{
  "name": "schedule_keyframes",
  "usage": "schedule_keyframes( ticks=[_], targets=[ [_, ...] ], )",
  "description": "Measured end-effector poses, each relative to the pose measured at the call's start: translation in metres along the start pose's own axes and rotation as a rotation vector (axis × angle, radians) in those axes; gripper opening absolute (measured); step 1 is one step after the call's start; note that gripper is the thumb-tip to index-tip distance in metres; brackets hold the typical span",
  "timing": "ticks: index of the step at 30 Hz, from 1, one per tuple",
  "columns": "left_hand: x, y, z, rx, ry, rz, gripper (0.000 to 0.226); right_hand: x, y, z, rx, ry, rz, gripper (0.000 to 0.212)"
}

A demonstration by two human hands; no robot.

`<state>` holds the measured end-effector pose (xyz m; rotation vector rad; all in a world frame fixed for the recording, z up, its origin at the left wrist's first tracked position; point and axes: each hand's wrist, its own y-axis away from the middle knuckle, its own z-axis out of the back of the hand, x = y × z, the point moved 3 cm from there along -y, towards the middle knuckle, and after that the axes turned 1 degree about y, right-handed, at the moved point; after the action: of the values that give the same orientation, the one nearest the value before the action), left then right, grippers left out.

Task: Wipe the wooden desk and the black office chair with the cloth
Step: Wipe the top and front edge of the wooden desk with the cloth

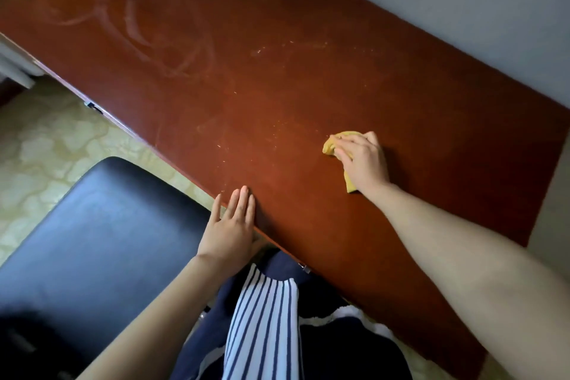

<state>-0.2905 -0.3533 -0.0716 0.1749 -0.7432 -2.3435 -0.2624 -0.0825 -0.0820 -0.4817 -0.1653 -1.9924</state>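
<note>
The reddish-brown wooden desk [277,77] runs diagonally across the view, with pale dust smears at its far left and light specks near the middle. My right hand [364,160] presses a crumpled yellow cloth [331,145] flat onto the desk's right part; most of the cloth is hidden under the palm. My left hand [231,222] rests flat on the desk's near edge, fingers together and extended, holding nothing. The black office chair [92,241] stands at lower left, its padded top close to the desk edge and just left of my left hand.
A grey wall [462,9] borders the desk's far side. Pale patterned floor [46,148] shows at the left. A white unit [15,68] sits at the far left below the desk. My striped and navy clothing [262,318] fills the bottom centre.
</note>
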Motion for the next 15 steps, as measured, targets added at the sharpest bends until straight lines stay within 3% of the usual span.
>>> schedule_keyframes(
  ticks=[7, 15],
  targets=[
    [0.005, -0.001, -0.001, 0.054, 0.052, 0.014, 0.082, -0.017, -0.061, -0.006, -0.049, 0.133, -0.114, 0.035],
    [0.008, -0.001, 0.003, 0.047, 0.040, 0.011, 0.068, 0.057, 0.003, -0.026, -0.046, -0.011, 0.233, 0.030]
  ],
)
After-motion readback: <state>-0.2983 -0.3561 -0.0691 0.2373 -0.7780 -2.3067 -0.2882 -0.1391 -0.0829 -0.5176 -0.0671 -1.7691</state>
